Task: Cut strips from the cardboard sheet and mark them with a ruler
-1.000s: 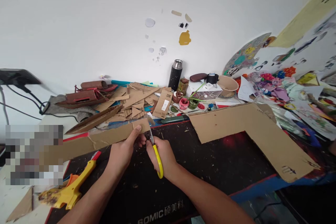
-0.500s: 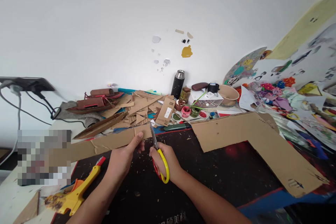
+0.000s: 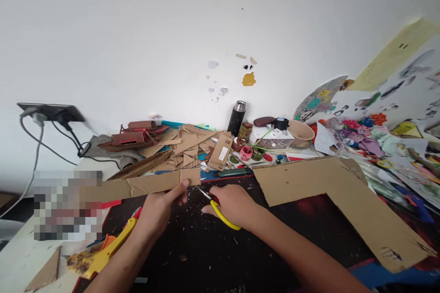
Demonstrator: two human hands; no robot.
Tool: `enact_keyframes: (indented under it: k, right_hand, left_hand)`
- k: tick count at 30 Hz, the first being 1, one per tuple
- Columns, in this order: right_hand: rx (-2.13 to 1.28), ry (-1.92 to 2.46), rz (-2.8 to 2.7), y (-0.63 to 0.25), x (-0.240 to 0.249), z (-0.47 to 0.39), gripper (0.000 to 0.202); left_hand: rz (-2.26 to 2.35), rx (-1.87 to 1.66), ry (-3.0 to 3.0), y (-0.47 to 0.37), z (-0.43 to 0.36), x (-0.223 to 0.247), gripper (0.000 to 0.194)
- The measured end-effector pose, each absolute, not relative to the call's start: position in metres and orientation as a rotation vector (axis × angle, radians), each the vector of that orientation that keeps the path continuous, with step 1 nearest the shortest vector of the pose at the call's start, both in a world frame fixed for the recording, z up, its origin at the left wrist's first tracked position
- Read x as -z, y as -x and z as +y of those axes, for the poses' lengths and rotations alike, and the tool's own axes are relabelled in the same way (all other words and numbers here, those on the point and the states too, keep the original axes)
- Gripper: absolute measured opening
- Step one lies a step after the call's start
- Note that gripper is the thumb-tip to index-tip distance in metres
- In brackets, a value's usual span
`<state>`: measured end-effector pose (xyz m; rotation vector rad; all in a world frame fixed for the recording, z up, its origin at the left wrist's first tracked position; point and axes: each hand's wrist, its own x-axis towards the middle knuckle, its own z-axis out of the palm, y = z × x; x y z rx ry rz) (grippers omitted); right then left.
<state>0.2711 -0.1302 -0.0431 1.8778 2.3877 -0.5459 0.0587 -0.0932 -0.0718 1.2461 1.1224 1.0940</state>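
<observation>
Near its right end, a long cardboard strip (image 3: 154,183) is pinched between the thumb and fingers of my left hand (image 3: 165,201). The strip stretches left until a blurred patch covers its far part. My right hand (image 3: 233,203) is closed around scissors (image 3: 225,220) with yellow on the handle. Their metal blades point up and left, the tips close to the lower right corner of the strip. Whether the tips touch the cardboard I cannot tell. Part of the handle is hidden by my fingers.
A large L-shaped cardboard piece (image 3: 305,176) lies at right on the dark mat (image 3: 206,247). Behind are cardboard scraps (image 3: 189,144), a black flask (image 3: 236,119), paint jars (image 3: 246,152) and a green cutter (image 3: 234,172). A yellow glue gun (image 3: 103,256) lies left, beside my forearm.
The scissors have swung from nearly upright to a leftward slant, dropping away from the strip's right edge. My right hand has turned and moved right. The camera view has shifted slightly.
</observation>
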Motion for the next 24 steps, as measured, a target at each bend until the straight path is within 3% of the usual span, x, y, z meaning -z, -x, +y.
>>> enact_keyframes:
  k: [8,12,17,24]
  right_hand:
    - [0.626,-1.866,2.429,-0.277,0.033,-0.131,0.02]
    - [1.21,-2.124,2.455,-0.279,0.04,-0.132,0.018]
    - [2.197,-2.174,2.225,-0.273,0.058,-0.134,0.037]
    - [2.518,-2.135,2.02,-0.256,0.076,-0.137,0.047]
  left_hand:
    - [1.108,-0.981,-1.238,-0.053,-0.089,0.067,0.056]
    - [1.099,-0.903,-1.334,-0.05,-0.087,0.067,0.058]
    - [1.061,-0.769,-1.421,-0.046,-0.086,0.066,0.058]
    - [1.034,-0.707,-1.296,-0.043,-0.088,0.067,0.048]
